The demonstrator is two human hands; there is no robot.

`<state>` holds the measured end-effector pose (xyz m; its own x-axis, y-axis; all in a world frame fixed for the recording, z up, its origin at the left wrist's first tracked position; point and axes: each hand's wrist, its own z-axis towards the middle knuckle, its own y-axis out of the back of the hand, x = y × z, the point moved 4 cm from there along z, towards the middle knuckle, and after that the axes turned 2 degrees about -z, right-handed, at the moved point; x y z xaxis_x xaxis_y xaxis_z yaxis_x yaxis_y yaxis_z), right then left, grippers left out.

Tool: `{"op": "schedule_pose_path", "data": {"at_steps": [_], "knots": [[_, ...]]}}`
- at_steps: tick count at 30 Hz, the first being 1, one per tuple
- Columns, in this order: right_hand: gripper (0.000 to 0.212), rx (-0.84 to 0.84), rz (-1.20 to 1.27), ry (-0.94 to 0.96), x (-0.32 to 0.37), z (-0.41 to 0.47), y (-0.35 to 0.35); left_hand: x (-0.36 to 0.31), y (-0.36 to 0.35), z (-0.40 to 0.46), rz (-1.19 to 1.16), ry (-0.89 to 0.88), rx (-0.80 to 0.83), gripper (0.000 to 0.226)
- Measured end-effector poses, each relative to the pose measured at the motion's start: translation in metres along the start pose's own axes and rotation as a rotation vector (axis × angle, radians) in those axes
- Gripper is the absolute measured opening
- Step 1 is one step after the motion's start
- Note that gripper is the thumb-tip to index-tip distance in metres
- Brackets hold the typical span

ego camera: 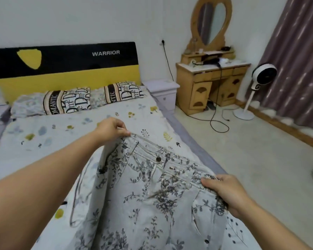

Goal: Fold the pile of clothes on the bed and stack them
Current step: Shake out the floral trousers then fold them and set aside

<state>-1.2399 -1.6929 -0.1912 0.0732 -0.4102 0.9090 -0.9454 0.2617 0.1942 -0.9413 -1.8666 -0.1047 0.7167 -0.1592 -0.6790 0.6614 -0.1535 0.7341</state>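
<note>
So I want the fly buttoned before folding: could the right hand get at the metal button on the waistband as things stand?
Probably not: the right hand grips the floral trousers at the waistband. The button lies uncovered, but reaching means letting go.

Matt floral cloth trousers with metal button; glossy wooden dresser.

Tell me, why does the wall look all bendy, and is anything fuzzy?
Head view: the wide lens bows the black-and-yellow padded headboard and purple curtain; the lighting is soft and even, with no glare; the heart-shaped wooden mirror looks slightly soft, the white floral-print trousers sharper.
</note>
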Motion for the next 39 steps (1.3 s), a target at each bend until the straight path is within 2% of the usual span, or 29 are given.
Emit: {"op": "schedule_pose_path", "data": {"at_steps": [2, 6, 8, 11, 14, 15, 17, 19, 20, 22, 26, 29, 31, 32, 36, 38, 39], "knots": [[0.041, -0.059, -0.008, -0.01, -0.021, 0.028, 0.011, 0.009, -0.037, 0.025, 0.026, -0.01, 0.03, 0.016], [0.048, -0.17, -0.131, -0.052, -0.058, 0.08, 0.036, 0.022, -0.111, 0.072, 0.068, -0.056, 0.083, 0.016], [0.033, -0.163, -0.178, -0.104, -0.077, 0.106, 0.053, 0.025, -0.146, 0.094, 0.067, -0.085, 0.097, 0.015], [0.022, -0.171, -0.236, -0.154, -0.101, 0.138, 0.083, 0.025, -0.193, 0.125, -0.004, -0.139, 0.072, 0.014], [0.025, -0.221, -0.321, -0.188, -0.127, 0.163, 0.111, 0.026, -0.249, 0.149, -0.039, -0.179, 0.035, 0.014], [0.027, -0.236, -0.349, -0.204, -0.139, 0.171, 0.117, 0.03, -0.27, 0.155, -0.018, -0.171, 0.034, 0.021], [0.032, -0.263, -0.448, -0.252, -0.167, 0.186, 0.122, 0.042, -0.319, 0.163, 0.086, -0.115, 0.091, 0.052], [0.041, -0.259, -0.611, -0.273, -0.198, 0.198, 0.121, 0.064, -0.363, 0.163, 0.214, -0.026, 0.224, 0.077], [0.039, -0.242, -0.688, -0.275, -0.213, 0.204, 0.119, 0.077, -0.383, 0.161, 0.276, 0.025, 0.289, 0.08], [0.024, -0.202, -0.795, -0.278, -0.237, 0.213, 0.114, 0.102, -0.413, 0.153, 0.365, 0.104, 0.36, 0.076], [0.04, -0.231, -0.867, -0.272, -0.275, 0.225, 0.113, 0.145, -0.446, 0.142, 0.451, 0.201, 0.366, 0.06], [0.027, -0.243, -0.918, -0.278, -0.293, 0.23, 0.11, 0.163, -0.46, 0.141, 0.442, 0.249, 0.39, 0.041], [0.011, -0.201, -0.982, -0.298, -0.303, 0.234, 0.111, 0.164, -0.464, 0.141, 0.402, 0.21, 0.361, 0.027], [0.009, -0.184, -1.021, -0.296, -0.305, 0.235, 0.114, 0.163, -0.463, 0.143, 0.361, 0.172, 0.311, 0.025], [0.005, -0.271, -1.151, -0.296, -0.299, 0.237, 0.144, 0.149, -0.45, 0.155, 0.134, 0.004, 0.025, 0.019], [0.004, -0.299, -1.193, -0.347, -0.294, 0.234, 0.151, 0.141, -0.457, 0.161, 0.152, -0.024, 0.014, 0.022], [0.007, -0.282, -1.241, -0.376, -0.294, 0.233, 0.15, 0.136, -0.466, 0.162, 0.236, -0.017, 0.048, 0.022]]}}
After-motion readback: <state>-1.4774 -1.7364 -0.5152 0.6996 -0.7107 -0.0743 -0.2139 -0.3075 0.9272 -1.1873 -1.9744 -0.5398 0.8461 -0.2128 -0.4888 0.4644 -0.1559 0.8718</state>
